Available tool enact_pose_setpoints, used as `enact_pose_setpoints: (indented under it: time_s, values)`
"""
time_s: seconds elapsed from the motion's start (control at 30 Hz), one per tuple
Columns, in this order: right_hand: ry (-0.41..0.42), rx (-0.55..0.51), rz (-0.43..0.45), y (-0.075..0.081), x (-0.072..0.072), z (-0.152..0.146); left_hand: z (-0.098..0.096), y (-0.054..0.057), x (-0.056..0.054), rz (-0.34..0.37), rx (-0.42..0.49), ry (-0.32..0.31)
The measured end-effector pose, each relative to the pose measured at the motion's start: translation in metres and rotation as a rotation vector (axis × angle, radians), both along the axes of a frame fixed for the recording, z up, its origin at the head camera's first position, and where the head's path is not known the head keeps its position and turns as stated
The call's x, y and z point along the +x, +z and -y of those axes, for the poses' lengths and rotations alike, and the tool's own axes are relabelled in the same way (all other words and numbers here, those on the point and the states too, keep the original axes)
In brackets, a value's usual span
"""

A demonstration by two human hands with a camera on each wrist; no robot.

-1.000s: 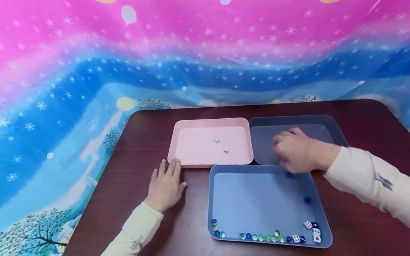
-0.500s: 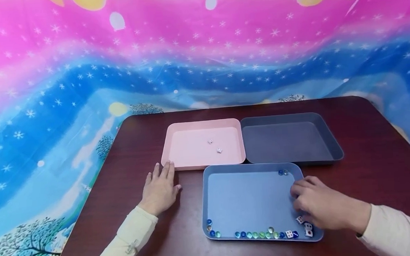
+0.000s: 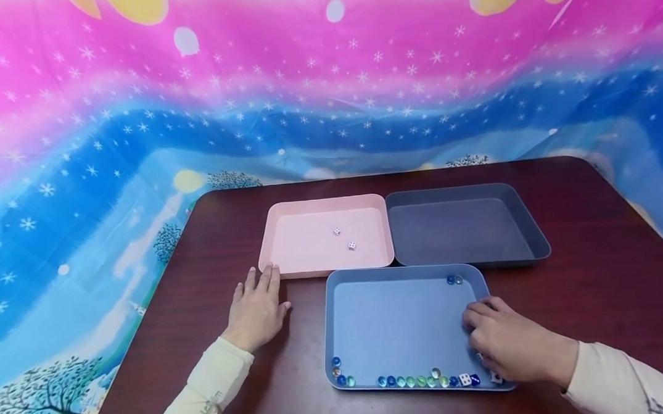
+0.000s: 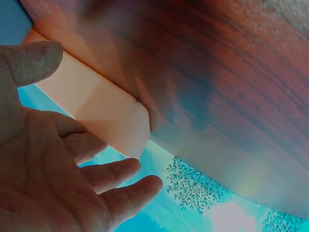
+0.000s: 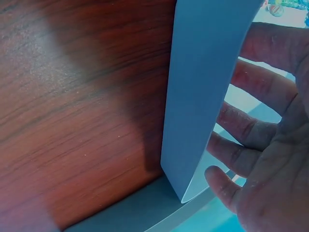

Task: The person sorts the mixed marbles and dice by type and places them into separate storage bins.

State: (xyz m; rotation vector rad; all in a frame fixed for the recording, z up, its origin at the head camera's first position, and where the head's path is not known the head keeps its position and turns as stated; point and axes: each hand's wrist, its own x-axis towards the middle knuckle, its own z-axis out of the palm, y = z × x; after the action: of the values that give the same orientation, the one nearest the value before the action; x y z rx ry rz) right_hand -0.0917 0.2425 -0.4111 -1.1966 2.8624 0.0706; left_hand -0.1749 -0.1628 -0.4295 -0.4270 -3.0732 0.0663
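Observation:
My left hand (image 3: 254,315) lies with fingers straight, its fingertips at the near left corner of the pink tray (image 3: 290,272). In the left wrist view, that hand's palm and spread fingers (image 4: 120,174) show beside the tray's outer wall. My right hand (image 3: 518,344) reaches over the right rim of the blue tray (image 3: 398,327), above its near right corner. Its fingertips are hidden behind the tray wall in the right wrist view, so I cannot tell whether they hold anything. Just under it, a white die (image 3: 496,378) is partly covered. A white die (image 3: 465,379) and a blue die (image 3: 475,380) lie alongside.
Glass marbles (image 3: 410,381) line the blue tray's near edge; a few sit in its left corner, and two marbles (image 3: 454,280) at the far right. Two white dice (image 3: 352,246) lie in the pink tray. A dark grey tray (image 3: 465,226) stands behind, on the brown table (image 3: 594,245).
My right hand has come from over the dark grey tray's near side to the blue tray's right side, then shifted slightly there. My left hand stays at the pink tray. The head view has shifted somewhat.

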Motion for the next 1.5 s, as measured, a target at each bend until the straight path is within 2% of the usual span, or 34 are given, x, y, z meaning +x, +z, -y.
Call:
enact_pose_setpoints:
  time_s: [0.23,0.37,0.53,0.63,0.8,1.03,1.13,1.3,1.5]
  values:
    - [0.013,0.025,0.002,0.001,-0.004,0.004,0.004,0.0,0.0,-0.001,0.007,0.015]
    - [0.021,0.003,-0.043,0.003,-0.007,0.005,0.006,0.0,0.0,-0.007,0.009,0.017]
    - [-0.006,-0.006,-0.051,0.013,-0.015,0.008,0.008,0.001,-0.001,-0.009,0.011,0.025]
    - [-0.002,-0.032,-0.096,0.021,-0.025,0.011,0.009,0.001,-0.002,0.0,0.005,0.03]
    - [0.012,-0.049,-0.202,0.04,-0.051,0.02,0.009,0.001,-0.003,0.024,0.005,0.039]
    - [-0.042,0.008,-0.144,0.077,-0.106,0.052,0.008,0.001,-0.003,0.031,0.017,0.044]
    - [-0.038,0.013,-0.145,0.087,-0.126,0.072,0.007,0.0,-0.001,0.031,0.023,0.044]
    - [-0.028,0.066,-0.141,0.094,-0.15,0.101,0.003,-0.001,0.0,0.022,0.019,0.037]
    - [-0.046,0.106,-0.097,0.093,-0.167,0.124,0.0,0.0,0.001,0.014,0.012,0.036]
